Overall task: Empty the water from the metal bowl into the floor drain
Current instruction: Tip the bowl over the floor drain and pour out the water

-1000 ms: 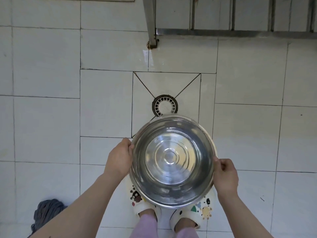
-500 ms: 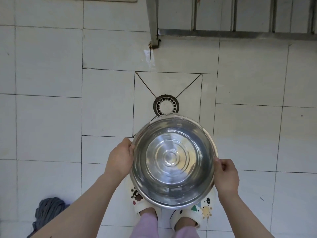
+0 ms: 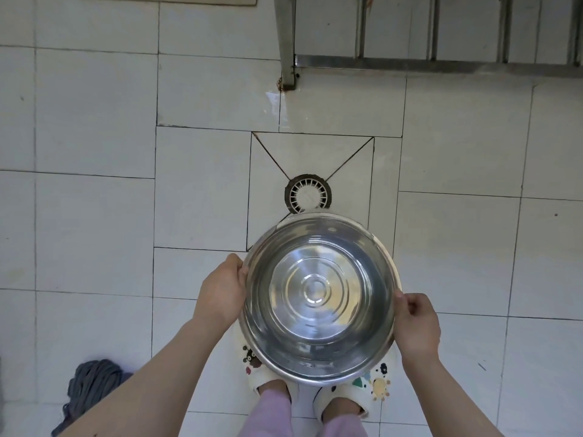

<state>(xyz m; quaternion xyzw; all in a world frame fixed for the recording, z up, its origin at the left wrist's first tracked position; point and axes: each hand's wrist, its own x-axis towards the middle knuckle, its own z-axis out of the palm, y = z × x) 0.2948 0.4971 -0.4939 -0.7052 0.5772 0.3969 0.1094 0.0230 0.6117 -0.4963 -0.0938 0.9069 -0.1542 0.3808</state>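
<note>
A round metal bowl (image 3: 318,298) with clear water in it is held level above the white tiled floor, over my feet. My left hand (image 3: 222,288) grips its left rim and my right hand (image 3: 416,326) grips its right rim. The round floor drain (image 3: 307,194), a white slotted cover in a dark ring, lies in the floor just beyond the bowl's far rim; the bowl hides its near edge.
A steel rack leg (image 3: 285,42) and rail (image 3: 441,63) stand beyond the drain. A grey mop head (image 3: 91,386) lies on the floor at lower left. My slippers (image 3: 344,395) show under the bowl.
The bowl and both hands have barely shifted; the view has drifted slightly, and the bowl stays level with the water still in it.
</note>
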